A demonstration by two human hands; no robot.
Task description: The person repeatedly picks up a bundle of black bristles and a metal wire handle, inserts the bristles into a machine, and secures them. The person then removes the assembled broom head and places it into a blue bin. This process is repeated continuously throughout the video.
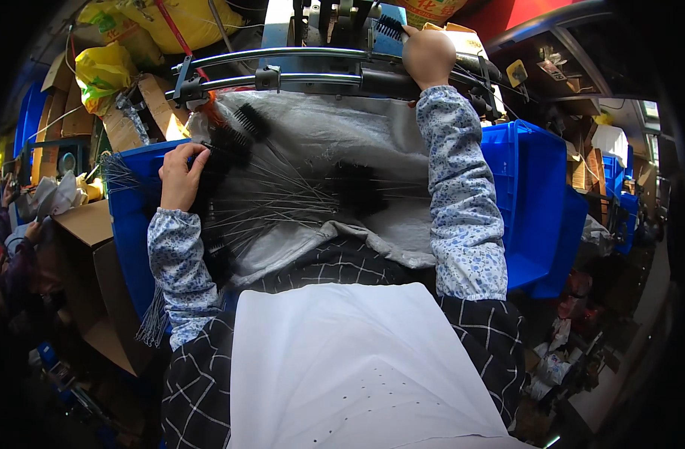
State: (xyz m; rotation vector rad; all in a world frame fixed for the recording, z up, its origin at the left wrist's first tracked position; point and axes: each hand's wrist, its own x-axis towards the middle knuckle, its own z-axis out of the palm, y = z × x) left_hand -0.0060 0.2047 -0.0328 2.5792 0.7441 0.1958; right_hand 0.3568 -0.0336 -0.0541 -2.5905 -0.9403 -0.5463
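My left hand [180, 178] is closed in a pinch at the left edge of the lap pile, its fingertips on a black bristle brush [224, 150] with a thin wire stem. Up at the machine [320, 63], my right hand [430, 58] looks closed and partly blurred; a short black bristle brush [389, 28] sticks out from its fingertips, over a blue surface. Between my arms, many thin wire stems [275, 198] fan across a grey-white woven sheet [342, 123]. A dark clump of bristles [354, 187] lies at their right ends, and another brush [251, 121] stands near the left rail.
Two chrome rails [312, 78] cross in front of me. Blue bins [533, 202] stand at my right and a blue bin [129, 217] at my left, with wire stems beside it. An open cardboard box [92, 247] and yellow bags [103, 78] crowd the left; another person's hand [33, 230] shows there.
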